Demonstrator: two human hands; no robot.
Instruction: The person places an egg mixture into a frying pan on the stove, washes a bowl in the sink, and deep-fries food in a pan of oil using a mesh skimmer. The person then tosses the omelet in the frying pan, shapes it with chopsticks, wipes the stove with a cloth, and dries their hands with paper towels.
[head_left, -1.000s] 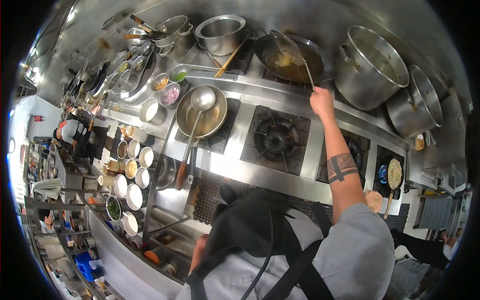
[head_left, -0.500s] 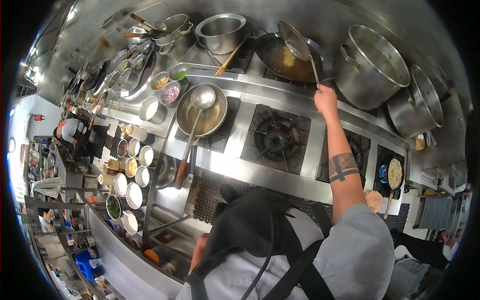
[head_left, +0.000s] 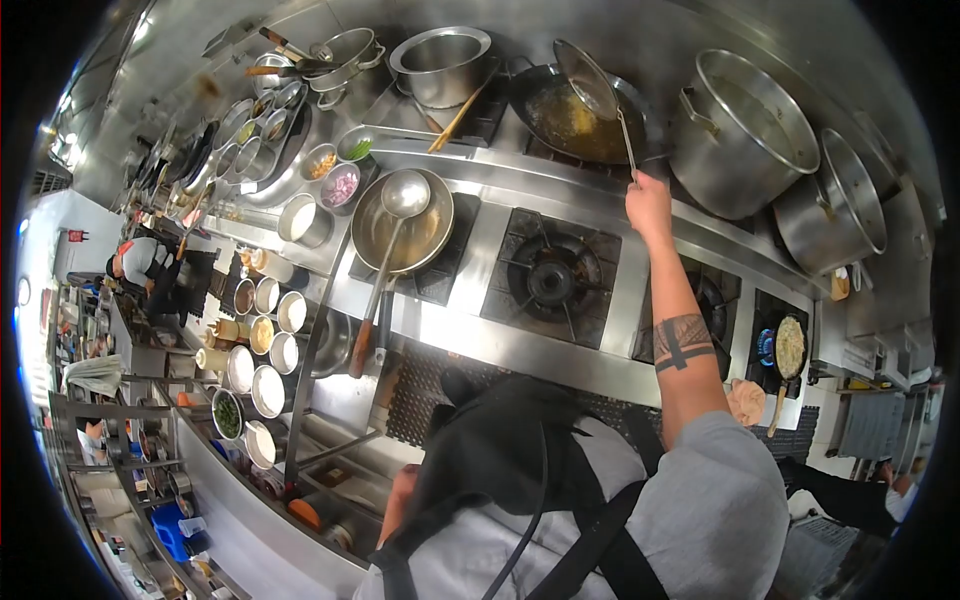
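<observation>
My right arm reaches out over the stove, and my right hand (head_left: pixel 648 203) is closed round the thin handle of a skimmer (head_left: pixel 588 80). The skimmer's round head is tilted up over a dark wok (head_left: pixel 545 118) on the back burner. In the wok lies brownish liquid, likely oil, with a pale yellow clump (head_left: pixel 580 115) just beside the skimmer's head. My left hand (head_left: pixel 404 484) hangs low near my apron, by the counter with the containers; its fingers are hidden.
A ladle (head_left: pixel 405 195) rests in a steel pan (head_left: pixel 372 222) at centre left. Large stockpots (head_left: pixel 740 165) stand at the back right. A frying pan with food (head_left: pixel 790 345) sits over a blue flame. Several tubs (head_left: pixel 268 390) line the left; another person (head_left: pixel 145 262) bends beyond.
The skimmer and my right hand have shifted very slightly to the left. The wok and the other pans stay where they were.
</observation>
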